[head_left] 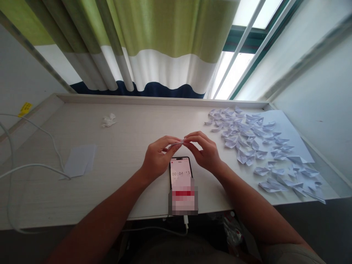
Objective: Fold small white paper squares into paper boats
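Both of my hands meet over the middle of the table, just beyond a phone (180, 172) that shows a running timer. A small folded piece of white paper (177, 143) is pinched between them, seen nearly edge-on. My left hand (159, 152) grips its left side between thumb and fingers. On its right end, the thumb and fingertips of my right hand (202, 149) are closed. Most of the paper is hidden by my fingers. Many small folded paper boats (242, 132) lie spread over the right side of the table.
A stack of flat white paper sheets (79, 159) lies on the left, beside white cables (35, 165). Crumpled tissue (109, 120) sits farther back. A large white sheet (286, 126) lies under some boats. A raised ledge (165, 99) and curtain (170, 55) border the back.
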A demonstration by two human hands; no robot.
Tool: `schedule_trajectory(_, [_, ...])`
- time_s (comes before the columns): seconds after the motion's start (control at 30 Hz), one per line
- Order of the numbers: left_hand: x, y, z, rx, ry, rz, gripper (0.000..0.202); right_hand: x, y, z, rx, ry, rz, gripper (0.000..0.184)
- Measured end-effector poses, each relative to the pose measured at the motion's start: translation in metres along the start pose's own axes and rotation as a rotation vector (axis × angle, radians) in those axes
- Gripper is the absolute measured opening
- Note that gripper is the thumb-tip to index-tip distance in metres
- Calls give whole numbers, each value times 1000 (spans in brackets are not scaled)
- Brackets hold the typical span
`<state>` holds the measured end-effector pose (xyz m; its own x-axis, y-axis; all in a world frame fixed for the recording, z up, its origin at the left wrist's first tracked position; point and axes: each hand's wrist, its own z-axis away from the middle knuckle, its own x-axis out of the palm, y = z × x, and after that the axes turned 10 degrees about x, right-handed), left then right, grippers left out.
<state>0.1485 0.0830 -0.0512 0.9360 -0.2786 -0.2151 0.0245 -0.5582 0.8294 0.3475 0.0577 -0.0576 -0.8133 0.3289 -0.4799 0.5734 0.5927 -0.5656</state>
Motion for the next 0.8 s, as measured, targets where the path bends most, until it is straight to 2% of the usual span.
schedule_trajectory(0.1, [0, -2, 1, 42, 3, -76, 13, 0, 0, 1, 46, -53, 0, 10])
schedule_trajectory(0.23, [1, -4, 2, -18, 59, -16, 15, 1, -1, 2, 51, -105, -20, 11])
schedule_trajectory(0.3, [2, -3, 1, -73, 80, 94, 19, 2, -2, 3, 93, -71, -66, 9])
schedule_trajectory(0.43, [4, -1, 0, -154, 95, 250, 25, 10, -5, 8, 278, 61, -212, 9])
schedule_trajectory(0.6, [3, 1, -4, -204, 96, 340, 34, 14, -6, 11, 304, 99, -299, 13])
schedule_trajectory(0.7, [1, 1, -5, -202, 102, 343, 33, 10, -3, 6, 486, 22, -478, 26])
schedule_trajectory(0.8, [1, 0, -3, -169, 89, 311, 29, 6, 5, 1, 764, -213, -774, 43])
